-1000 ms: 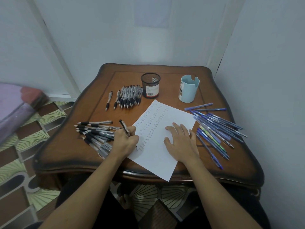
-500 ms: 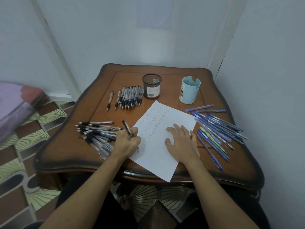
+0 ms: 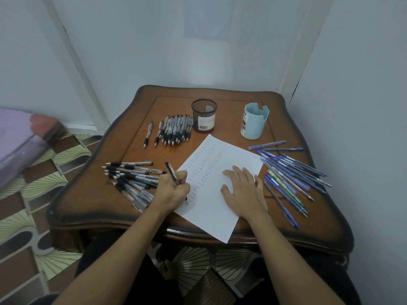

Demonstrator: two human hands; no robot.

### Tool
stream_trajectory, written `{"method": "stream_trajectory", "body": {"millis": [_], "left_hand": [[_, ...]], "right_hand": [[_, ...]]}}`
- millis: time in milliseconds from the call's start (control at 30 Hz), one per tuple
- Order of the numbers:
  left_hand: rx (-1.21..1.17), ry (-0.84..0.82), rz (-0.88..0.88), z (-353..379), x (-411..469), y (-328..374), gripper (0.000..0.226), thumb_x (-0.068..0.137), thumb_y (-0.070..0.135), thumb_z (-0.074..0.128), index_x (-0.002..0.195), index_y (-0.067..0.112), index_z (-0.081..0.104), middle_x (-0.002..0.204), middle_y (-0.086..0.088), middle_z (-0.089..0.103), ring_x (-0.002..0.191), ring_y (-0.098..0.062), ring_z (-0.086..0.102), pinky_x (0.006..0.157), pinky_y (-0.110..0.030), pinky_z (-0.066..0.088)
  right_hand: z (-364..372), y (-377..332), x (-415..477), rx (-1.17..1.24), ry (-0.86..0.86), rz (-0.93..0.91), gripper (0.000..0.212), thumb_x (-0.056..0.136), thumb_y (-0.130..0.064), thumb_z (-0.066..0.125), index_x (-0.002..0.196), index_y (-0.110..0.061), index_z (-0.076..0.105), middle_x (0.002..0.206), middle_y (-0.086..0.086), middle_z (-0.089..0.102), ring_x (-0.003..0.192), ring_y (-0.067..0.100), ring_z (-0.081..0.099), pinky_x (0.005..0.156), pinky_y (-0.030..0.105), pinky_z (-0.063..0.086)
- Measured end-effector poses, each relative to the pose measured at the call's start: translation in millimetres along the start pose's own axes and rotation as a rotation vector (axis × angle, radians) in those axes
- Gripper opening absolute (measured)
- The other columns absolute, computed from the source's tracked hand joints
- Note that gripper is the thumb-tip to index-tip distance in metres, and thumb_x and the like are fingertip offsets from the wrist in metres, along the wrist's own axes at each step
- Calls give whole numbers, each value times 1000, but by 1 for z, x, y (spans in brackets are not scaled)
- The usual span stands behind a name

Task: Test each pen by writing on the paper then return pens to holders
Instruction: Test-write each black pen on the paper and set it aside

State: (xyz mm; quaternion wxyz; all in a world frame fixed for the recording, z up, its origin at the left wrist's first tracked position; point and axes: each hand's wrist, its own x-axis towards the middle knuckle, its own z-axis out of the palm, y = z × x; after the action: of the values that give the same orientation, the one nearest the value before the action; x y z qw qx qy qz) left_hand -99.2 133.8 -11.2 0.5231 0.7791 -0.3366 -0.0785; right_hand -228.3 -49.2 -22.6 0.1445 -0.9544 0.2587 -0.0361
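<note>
Three pen groups, two holders, one sheet partly filled.
Item in hand: a black pen [image 3: 171, 173], pinched in the curled fingers of the left hand [image 3: 172, 193], its tip meeting the left edge of the paper [image 3: 209, 219], low in a column of small written words. Right hand [image 3: 244, 192]: fingers spread flat, pressing the paper's middle. Left of the paper: a loose pile of black pens [image 3: 132, 179]. Beyond its far-left corner: a neat row of black pens [image 3: 174, 130], beside a black mesh holder [image 3: 204, 116]. Beyond its far edge: a pale blue holder [image 3: 254, 124]. Right of the paper: a fan of blue pens [image 3: 290, 175]. No pen shows standing in either holder. Judged progress: several columns are written, so many pens look tested. Which groups are finished I cannot tell, and every return to a holder is yet to do.
</note>
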Motion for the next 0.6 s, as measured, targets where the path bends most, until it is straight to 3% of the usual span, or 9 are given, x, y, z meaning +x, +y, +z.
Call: {"method": "stream_trajectory", "body": {"millis": [67,233,367,600], "left_hand": [[4,-15,15,1,-1,1,31,66,3,49,49,24,33,51,9,25,52,-7,26,52,-32,26],[-34,-28,-50,0,1,-2,31,64,2,51,49,20,32,50,6,27,51,-14,32,53,-35,32],[-30,-35,-25,2,-2,4,34,64,3,50,47,25,30,49,11,25,49,-6,27,51,-29,28],[-100,-20,-82,0,2,1,23,66,4,54,51,16,42,52,5,38,56,-8,39,58,-43,39]], "right_hand": [[0,0,0,0,0,0,64,87,-61,19,147,-42,31,165,-9,16,153,18,10,121,51,2],[1,1,0,-9,5,-3,54,96,-58,27,147,-41,30,165,-8,16,153,18,10,121,52,2],[2,1,0,8,16,-8,49,100,-54,35,147,-41,32,165,-8,17,153,19,10,121,52,2],[1,0,0,9,14,-5,48,100,-54,34,146,-41,31,165,-8,16,153,19,9,121,51,1]]}}
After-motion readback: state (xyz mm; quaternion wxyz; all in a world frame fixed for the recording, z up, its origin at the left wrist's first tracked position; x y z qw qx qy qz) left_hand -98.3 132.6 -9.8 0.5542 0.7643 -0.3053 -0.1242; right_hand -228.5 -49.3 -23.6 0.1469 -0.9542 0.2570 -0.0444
